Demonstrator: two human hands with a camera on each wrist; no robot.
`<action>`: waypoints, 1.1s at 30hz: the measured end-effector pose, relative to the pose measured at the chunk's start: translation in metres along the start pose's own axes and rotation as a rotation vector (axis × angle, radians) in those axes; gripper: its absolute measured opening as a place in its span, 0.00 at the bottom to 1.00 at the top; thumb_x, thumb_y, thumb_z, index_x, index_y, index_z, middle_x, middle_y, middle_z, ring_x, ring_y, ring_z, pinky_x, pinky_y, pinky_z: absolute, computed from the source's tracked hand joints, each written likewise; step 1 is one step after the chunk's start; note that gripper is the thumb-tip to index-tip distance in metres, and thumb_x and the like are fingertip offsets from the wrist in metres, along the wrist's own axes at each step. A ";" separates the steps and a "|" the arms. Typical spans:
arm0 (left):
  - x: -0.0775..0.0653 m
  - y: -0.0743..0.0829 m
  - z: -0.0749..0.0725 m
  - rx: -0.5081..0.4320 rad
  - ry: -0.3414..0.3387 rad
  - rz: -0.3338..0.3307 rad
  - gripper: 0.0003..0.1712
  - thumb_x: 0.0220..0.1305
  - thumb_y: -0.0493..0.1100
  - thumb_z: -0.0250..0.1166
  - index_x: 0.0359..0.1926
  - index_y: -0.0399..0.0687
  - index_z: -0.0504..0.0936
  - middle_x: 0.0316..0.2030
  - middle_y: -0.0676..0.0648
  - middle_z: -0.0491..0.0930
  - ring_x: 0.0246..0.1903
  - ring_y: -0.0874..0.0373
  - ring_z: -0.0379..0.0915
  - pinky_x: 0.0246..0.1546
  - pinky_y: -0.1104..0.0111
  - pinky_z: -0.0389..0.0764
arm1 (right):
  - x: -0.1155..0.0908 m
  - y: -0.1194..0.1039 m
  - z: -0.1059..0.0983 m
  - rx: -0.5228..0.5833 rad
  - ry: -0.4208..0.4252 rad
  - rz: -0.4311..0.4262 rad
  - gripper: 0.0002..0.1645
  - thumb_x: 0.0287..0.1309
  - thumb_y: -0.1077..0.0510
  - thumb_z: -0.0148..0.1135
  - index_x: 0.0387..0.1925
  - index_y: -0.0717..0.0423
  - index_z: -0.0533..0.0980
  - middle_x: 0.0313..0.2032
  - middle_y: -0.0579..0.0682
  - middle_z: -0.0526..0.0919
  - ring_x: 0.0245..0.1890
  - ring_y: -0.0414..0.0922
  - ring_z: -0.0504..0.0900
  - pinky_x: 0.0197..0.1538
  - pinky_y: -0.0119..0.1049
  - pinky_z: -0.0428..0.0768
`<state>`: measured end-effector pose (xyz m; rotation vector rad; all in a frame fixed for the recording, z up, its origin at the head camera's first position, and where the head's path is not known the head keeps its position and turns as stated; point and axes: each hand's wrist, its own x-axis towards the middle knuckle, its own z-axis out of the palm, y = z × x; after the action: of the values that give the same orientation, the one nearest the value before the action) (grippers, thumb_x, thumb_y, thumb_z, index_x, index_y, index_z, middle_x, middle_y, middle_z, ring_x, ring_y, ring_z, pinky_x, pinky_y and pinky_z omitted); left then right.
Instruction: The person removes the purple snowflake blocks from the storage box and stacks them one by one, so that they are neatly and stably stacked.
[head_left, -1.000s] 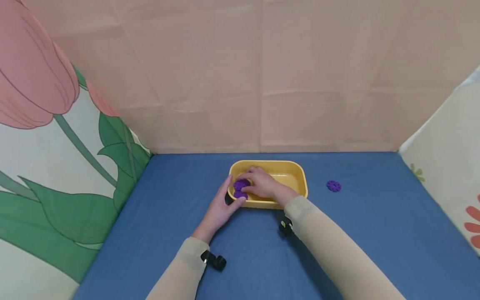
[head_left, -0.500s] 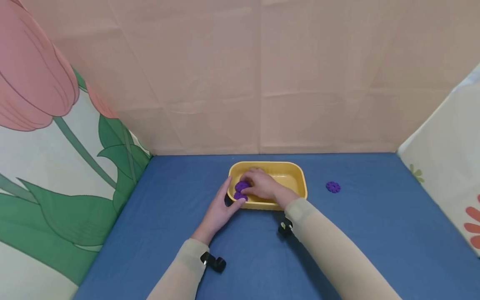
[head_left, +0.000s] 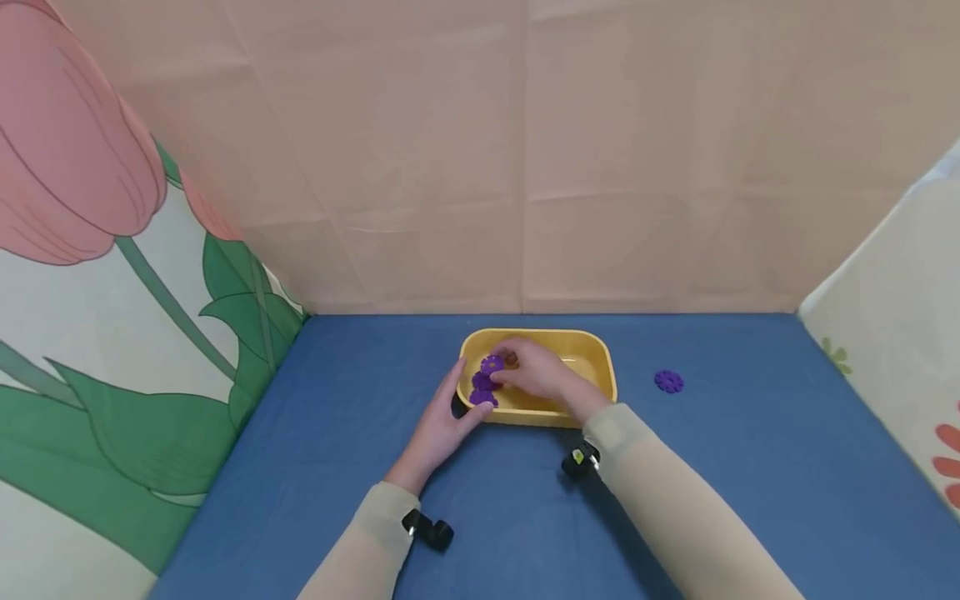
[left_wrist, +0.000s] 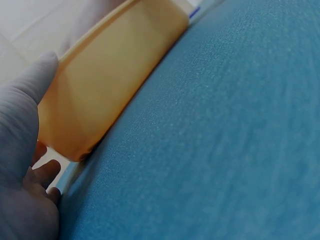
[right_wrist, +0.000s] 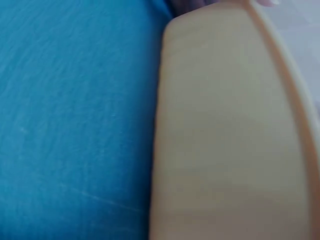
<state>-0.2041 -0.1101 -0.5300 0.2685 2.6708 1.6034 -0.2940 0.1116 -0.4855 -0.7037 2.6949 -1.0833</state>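
While my left hand (head_left: 438, 427) holds the near-left corner of the yellow tray (head_left: 536, 421), thumb on the near rim and fingers curled round the left end, my right hand (head_left: 540, 371) appears to pinch the upper disc (head_left: 492, 364) between thumb and fingers, inside the tray's left part. The lower discs (head_left: 483, 398) lie just nearer, seemingly overlapping; whether they are joined to it, I cannot tell. Risks: a loose pinch would let the small piece slip; a sideways knock could scatter the others; pulling too hard on my left might skid the tray on the cloth (head_left: 315, 433). Materials: discs purple, notched like flowers, probably stiff plastic; tray smooth, slightly glossy, rounded corners, rolled rim; cloth matt blue, finely woven. One loose disc (head_left: 669, 382) lies flat to the tray's right.
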 end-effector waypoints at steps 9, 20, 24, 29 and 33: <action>-0.001 0.002 -0.001 0.010 -0.002 -0.024 0.55 0.75 0.63 0.73 0.90 0.69 0.52 0.87 0.51 0.53 0.86 0.46 0.49 0.82 0.39 0.54 | -0.016 -0.011 -0.021 -0.019 0.073 0.050 0.24 0.75 0.49 0.74 0.65 0.53 0.84 0.55 0.52 0.87 0.58 0.56 0.84 0.64 0.54 0.83; -0.002 0.000 0.000 0.013 -0.002 -0.034 0.55 0.75 0.63 0.73 0.90 0.69 0.51 0.87 0.50 0.53 0.86 0.46 0.48 0.83 0.40 0.53 | -0.050 -0.017 -0.040 0.035 0.222 0.039 0.26 0.73 0.52 0.76 0.67 0.57 0.83 0.56 0.56 0.86 0.57 0.55 0.83 0.63 0.56 0.83; -0.001 -0.001 0.000 0.013 -0.009 -0.013 0.55 0.75 0.61 0.73 0.90 0.69 0.51 0.87 0.51 0.53 0.86 0.47 0.48 0.83 0.42 0.53 | -0.066 -0.013 -0.047 0.021 0.276 0.015 0.26 0.73 0.53 0.76 0.67 0.58 0.83 0.56 0.57 0.87 0.56 0.57 0.84 0.62 0.59 0.84; 0.000 -0.003 0.000 0.001 -0.009 0.010 0.55 0.75 0.60 0.74 0.90 0.69 0.51 0.87 0.51 0.53 0.86 0.49 0.47 0.84 0.45 0.53 | -0.080 -0.006 -0.056 0.008 0.328 -0.001 0.27 0.73 0.56 0.76 0.68 0.58 0.82 0.54 0.56 0.85 0.56 0.59 0.83 0.62 0.60 0.83; 0.001 -0.003 -0.001 -0.001 -0.002 0.018 0.55 0.75 0.60 0.74 0.91 0.68 0.51 0.87 0.51 0.53 0.86 0.49 0.47 0.84 0.45 0.53 | -0.090 -0.003 -0.064 -0.004 0.350 0.027 0.28 0.73 0.55 0.76 0.69 0.57 0.81 0.54 0.55 0.84 0.56 0.58 0.82 0.63 0.59 0.83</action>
<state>-0.2053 -0.1125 -0.5320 0.2943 2.6735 1.6087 -0.2335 0.1921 -0.4398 -0.5176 2.9826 -1.3020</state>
